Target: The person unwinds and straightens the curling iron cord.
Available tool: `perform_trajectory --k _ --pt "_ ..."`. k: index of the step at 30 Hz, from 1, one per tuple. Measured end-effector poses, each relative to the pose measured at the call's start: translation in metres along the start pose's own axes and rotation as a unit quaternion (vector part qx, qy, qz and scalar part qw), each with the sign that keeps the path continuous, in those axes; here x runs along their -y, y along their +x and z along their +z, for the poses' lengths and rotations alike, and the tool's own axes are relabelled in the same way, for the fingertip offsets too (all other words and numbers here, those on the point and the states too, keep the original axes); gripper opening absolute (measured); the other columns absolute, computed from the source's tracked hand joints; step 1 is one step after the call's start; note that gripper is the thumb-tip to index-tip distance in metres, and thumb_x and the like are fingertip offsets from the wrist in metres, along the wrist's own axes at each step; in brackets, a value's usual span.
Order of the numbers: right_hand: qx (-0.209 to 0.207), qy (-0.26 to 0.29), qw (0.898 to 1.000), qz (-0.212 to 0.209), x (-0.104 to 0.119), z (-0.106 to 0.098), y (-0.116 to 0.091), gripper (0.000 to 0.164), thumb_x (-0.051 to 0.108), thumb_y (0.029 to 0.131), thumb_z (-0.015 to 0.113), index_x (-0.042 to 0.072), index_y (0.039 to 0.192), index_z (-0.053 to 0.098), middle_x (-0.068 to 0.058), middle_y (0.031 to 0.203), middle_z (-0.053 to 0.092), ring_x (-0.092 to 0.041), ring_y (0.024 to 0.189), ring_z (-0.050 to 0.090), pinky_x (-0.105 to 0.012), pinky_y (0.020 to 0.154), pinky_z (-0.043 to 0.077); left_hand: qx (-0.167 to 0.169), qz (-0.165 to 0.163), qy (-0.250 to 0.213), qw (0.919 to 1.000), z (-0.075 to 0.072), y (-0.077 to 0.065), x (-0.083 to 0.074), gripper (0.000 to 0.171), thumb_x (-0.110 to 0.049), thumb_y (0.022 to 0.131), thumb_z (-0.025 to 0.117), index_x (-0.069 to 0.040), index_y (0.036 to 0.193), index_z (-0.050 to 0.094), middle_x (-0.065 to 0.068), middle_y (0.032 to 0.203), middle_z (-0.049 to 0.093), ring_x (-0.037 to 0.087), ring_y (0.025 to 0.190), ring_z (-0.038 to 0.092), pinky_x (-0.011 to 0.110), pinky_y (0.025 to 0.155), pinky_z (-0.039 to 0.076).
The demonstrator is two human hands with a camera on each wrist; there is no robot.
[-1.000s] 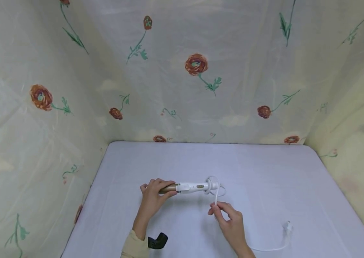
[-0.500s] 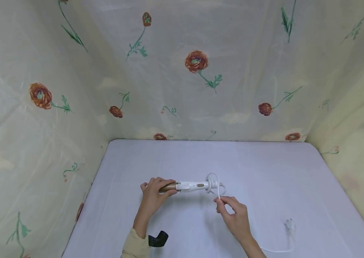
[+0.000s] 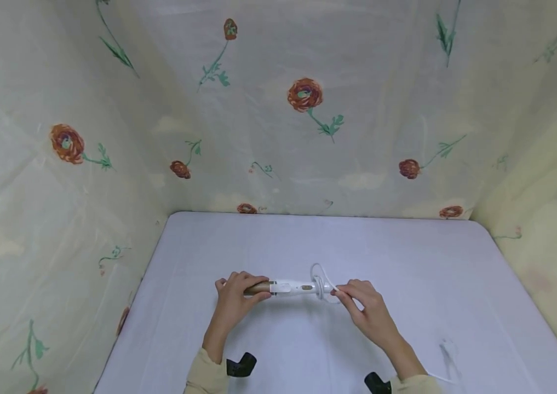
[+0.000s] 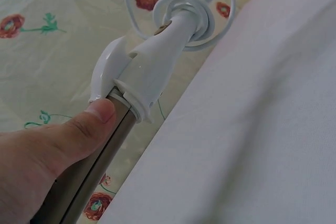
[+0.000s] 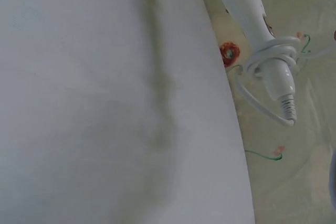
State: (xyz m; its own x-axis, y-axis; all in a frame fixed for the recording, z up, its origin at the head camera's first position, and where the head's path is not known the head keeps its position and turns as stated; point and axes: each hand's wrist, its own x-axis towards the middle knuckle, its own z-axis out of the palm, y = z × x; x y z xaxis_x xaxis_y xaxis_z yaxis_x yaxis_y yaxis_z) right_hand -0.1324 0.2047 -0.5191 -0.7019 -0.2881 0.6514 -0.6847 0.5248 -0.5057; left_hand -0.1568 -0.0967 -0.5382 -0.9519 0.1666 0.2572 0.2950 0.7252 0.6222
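A curling iron (image 3: pixel 290 288) with a white handle and a gold-brown barrel (image 4: pixel 86 179) is held level above the table, handle end to the right. My left hand (image 3: pixel 239 293) grips it by the barrel, thumb near the base of the clamp (image 4: pixel 109 69). The white cord (image 5: pixel 275 53) is coiled several times round the handle's end, just before the ribbed strain relief (image 5: pixel 288 106). Just right of that end, my right hand (image 3: pixel 369 309) pinches the cord between thumb and fingers, and a loose loop arches over the handle. The right wrist view does not show this hand.
The cord's blurred plug end (image 3: pixel 447 350) hangs near the right front of the white-covered table (image 3: pixel 382 246). Flower-patterned sheets (image 3: pixel 258 109) enclose the back and both sides. Black wrist mounts (image 3: pixel 242 365) show below each forearm.
My right hand has moved up and to the right, from below the handle to beside its end, drawing the cord round it. The plug end has shifted slightly. My left hand stays put.
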Motion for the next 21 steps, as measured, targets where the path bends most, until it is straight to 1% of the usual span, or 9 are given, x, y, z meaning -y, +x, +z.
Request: perform_trajectory --k 4,7,13,17,21 --pt "0.014 -0.014 1.000 -0.011 -0.006 -0.007 0.012 0.024 -0.006 0.075 0.072 0.009 0.094 0.071 0.004 0.075 0.064 -0.006 0.072 0.049 -0.020 0.074 0.035 0.003 -0.001 -0.004 1.0000 -0.001 -0.001 0.000 0.037 -0.038 0.072 0.078 -0.028 0.107 0.072 -0.005 0.092 0.067 0.013 0.087 0.052 0.044 0.082 0.018" --pt "0.017 -0.018 1.000 -0.015 -0.011 -0.009 0.019 0.024 -0.006 0.075 0.072 0.009 0.094 0.071 0.002 0.075 0.065 -0.007 0.073 0.050 -0.021 0.074 0.036 0.005 0.005 -0.009 0.9999 -0.003 -0.002 -0.001 0.038 -0.036 0.071 0.079 -0.028 0.108 0.072 -0.006 0.092 0.067 0.013 0.087 0.052 0.044 0.083 0.018" --pt "0.022 -0.038 0.999 0.007 -0.022 -0.008 0.025 0.021 -0.002 0.077 0.072 0.010 0.093 0.071 0.005 0.078 0.065 -0.006 0.073 0.051 -0.021 0.072 0.037 0.009 0.019 -0.019 0.9996 -0.006 -0.004 0.000 0.038 -0.034 0.071 0.079 -0.028 0.108 0.071 -0.007 0.092 0.066 0.012 0.086 0.050 0.044 0.084 0.018" --pt "0.024 -0.052 0.998 0.012 -0.029 -0.005 0.025 0.019 -0.001 0.077 0.072 0.010 0.093 0.071 0.003 0.079 0.066 -0.006 0.074 0.053 -0.023 0.071 0.040 0.011 0.025 -0.017 0.9995 -0.008 -0.004 0.000 0.038 -0.037 0.072 0.078 -0.029 0.108 0.071 -0.008 0.093 0.066 0.011 0.086 0.050 0.043 0.084 0.018" --pt "0.027 -0.055 0.998 0.030 -0.036 0.000 0.024 0.014 0.001 0.081 0.070 0.010 0.092 0.071 0.000 0.079 0.068 -0.007 0.075 0.056 -0.028 0.071 0.043 0.010 0.029 -0.016 0.9994 -0.009 -0.005 0.000 0.038 -0.039 0.072 0.077 -0.030 0.108 0.071 -0.009 0.093 0.066 0.010 0.085 0.050 0.042 0.082 0.018"
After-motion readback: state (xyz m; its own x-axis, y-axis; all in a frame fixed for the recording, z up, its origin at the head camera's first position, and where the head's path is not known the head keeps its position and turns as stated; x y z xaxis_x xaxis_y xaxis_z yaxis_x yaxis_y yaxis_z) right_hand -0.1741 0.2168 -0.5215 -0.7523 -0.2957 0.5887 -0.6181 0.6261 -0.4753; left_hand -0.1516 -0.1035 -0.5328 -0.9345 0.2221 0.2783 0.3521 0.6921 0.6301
